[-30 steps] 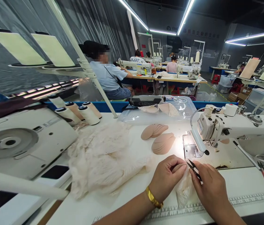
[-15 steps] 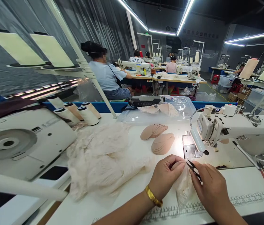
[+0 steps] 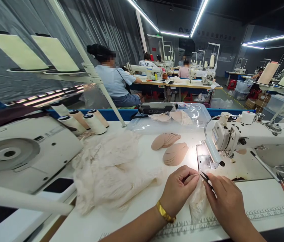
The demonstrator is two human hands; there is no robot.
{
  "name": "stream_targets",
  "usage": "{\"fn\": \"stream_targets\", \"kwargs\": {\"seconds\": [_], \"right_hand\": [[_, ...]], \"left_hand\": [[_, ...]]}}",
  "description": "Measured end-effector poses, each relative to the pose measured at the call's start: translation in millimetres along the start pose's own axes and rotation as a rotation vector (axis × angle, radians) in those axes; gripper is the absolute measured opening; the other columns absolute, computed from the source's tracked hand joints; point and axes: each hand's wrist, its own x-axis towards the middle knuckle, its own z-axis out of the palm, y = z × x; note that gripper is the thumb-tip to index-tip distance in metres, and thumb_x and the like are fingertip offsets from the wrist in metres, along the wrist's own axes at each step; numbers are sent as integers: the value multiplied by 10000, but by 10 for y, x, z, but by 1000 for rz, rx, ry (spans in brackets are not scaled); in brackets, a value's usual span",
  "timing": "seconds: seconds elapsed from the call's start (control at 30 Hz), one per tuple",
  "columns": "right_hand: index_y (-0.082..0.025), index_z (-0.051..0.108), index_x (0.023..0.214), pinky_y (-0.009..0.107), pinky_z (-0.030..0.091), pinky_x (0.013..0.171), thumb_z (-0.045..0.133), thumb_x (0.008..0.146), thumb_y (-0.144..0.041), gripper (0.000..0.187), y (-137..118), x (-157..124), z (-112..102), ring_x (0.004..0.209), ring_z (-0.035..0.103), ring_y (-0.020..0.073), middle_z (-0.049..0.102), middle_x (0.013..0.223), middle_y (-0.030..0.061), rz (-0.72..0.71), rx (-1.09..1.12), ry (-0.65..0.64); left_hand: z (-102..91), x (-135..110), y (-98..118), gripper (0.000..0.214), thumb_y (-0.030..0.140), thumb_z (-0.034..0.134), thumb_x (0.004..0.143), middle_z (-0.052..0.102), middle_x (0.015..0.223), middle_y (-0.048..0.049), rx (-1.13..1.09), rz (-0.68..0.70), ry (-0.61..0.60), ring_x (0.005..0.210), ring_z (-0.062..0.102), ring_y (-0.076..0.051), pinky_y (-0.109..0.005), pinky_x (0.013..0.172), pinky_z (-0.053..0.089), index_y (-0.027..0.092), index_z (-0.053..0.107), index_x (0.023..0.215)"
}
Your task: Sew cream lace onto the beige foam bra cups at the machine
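A white sewing machine [image 3: 265, 134]. Left of it, heaped cream lace [image 3: 106, 171]. In front of the machine, the left hand [image 3: 178, 188] and right hand [image 3: 226, 198] nearly meet: the left pinches beige fabric [image 3: 190, 178], its edge poking past the fingertips; the right grasps black snips [image 3: 208, 182] (blade tips just beside that edge).

On my left, two pale-yellow thread cones [image 3: 56, 53] are standing on a white thread stand [image 3: 93, 74]. Ahead, a co-worker in a light-blue top [image 3: 114, 80] is sitting near a grey curtain [image 3: 109, 23]. Tube lights [image 3: 199, 18] are glowing overhead. Farther right, cardboard boxes [image 3: 264, 97] are lying near a red stool [image 3: 232, 85].
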Motion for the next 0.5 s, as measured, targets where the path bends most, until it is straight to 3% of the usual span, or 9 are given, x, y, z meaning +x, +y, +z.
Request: {"fn": "stream_targets", "kwargs": {"seconds": [0.3, 0.5], "right_hand": [[-117, 647, 1155, 338, 411, 689, 524, 1021, -139, 183, 3, -35, 40, 662, 551, 203, 645, 725, 35, -80, -112, 8], [-142, 656, 1109, 315, 414, 655, 475, 1027, -131, 199, 36, -19, 15, 611, 576, 180, 642, 691, 15, -77, -85, -38]], "left_hand": [[23, 2, -23, 181, 334, 648, 784, 702, 742, -25, -36, -55, -18, 708, 622, -182, -279, 682, 492, 191, 753, 748], [33, -18, 6, 169, 317, 646, 775, 717, 774, -33, -33, -68, -57, 741, 639, -192, -289, 726, 501, 195, 758, 745]]}}
